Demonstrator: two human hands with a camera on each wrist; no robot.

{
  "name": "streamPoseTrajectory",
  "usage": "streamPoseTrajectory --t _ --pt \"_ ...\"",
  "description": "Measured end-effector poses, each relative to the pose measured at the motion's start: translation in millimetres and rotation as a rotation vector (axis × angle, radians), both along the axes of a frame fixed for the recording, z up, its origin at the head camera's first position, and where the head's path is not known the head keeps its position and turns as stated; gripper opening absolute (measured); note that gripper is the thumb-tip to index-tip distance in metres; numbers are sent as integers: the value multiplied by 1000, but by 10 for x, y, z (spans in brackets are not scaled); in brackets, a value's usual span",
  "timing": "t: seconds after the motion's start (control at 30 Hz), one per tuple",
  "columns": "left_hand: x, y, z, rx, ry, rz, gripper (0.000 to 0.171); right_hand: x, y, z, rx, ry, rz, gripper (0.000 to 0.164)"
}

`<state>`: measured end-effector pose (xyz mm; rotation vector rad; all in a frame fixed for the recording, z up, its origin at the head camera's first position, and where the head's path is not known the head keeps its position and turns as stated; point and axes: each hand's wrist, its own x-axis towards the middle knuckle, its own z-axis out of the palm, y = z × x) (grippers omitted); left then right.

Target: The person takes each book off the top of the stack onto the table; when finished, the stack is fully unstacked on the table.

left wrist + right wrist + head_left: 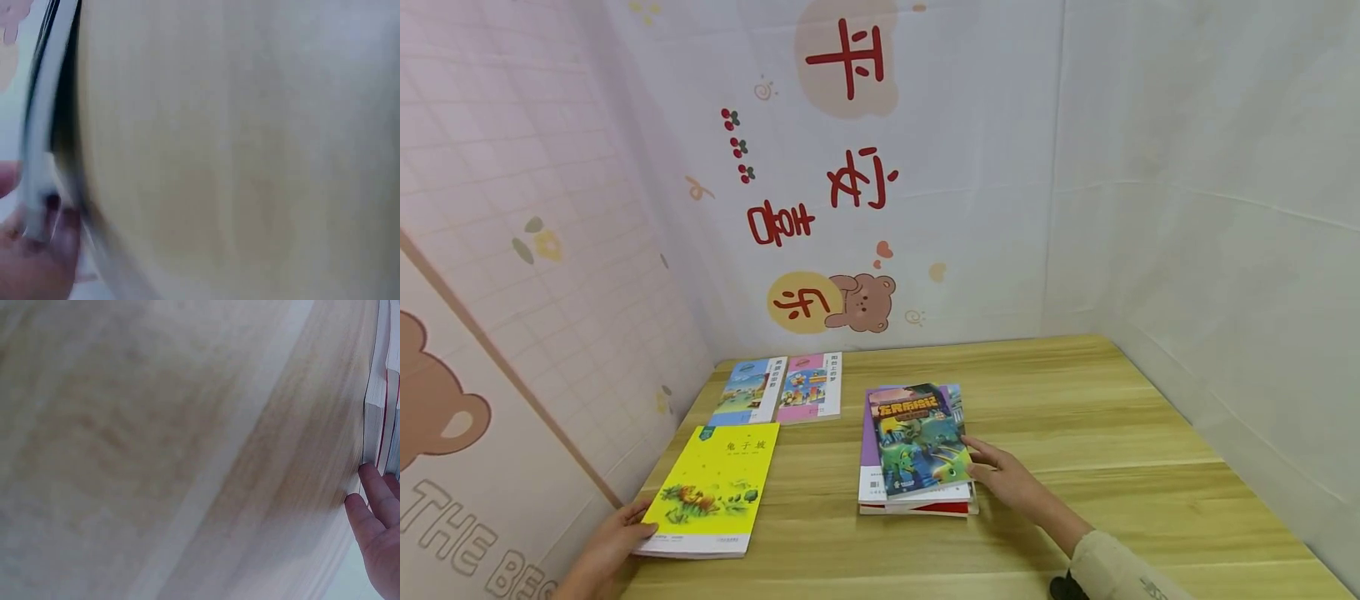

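Note:
At the left of the head view, my left hand pinches the lower left corner of a yellow picture-covered book, thumb on top. In the left wrist view the fingers curl under the edge of this book, which is blurred and tilted up off the wooden table. My right hand is at the right side of a stack of books, topped by a comic-style book with green creatures on its cover. Its extended fingers lie along the stack's page edges in the right wrist view.
Beyond the yellow book, a blue-covered book and a pink-covered book lie side by side on the wooden table. A purple book shows under the comic-style one. Printed cloth walls close off the back and sides.

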<state>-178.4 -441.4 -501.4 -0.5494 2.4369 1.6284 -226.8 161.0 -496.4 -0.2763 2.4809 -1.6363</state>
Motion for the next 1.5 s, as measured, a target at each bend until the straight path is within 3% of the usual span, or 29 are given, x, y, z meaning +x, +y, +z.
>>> streamPoseTrajectory --t 0.1,0.27,0.47,0.7,1.07,1.23,1.5 --pt "-51 67 114 -199 61 -54 70 -1 14 -8 6 4 -6 51" --pt "-167 253 277 -150 112 -28 72 -7 18 -19 4 8 -20 51" --pt "-264 571 358 -144 164 -93 69 13 -3 3 -8 1 -20 52" --pt "-415 1055 380 -103 211 -93 62 14 -29 14 -2 31 -15 50" --pt "-584 1813 358 14 295 -171 53 39 -1 22 10 37 -5 50" --pt "-622 2148 303 62 296 -199 52 50 -6 30 7 42 -15 49" --pt "-589 2583 184 112 299 -303 54 86 -53 51 -5 44 -33 46"
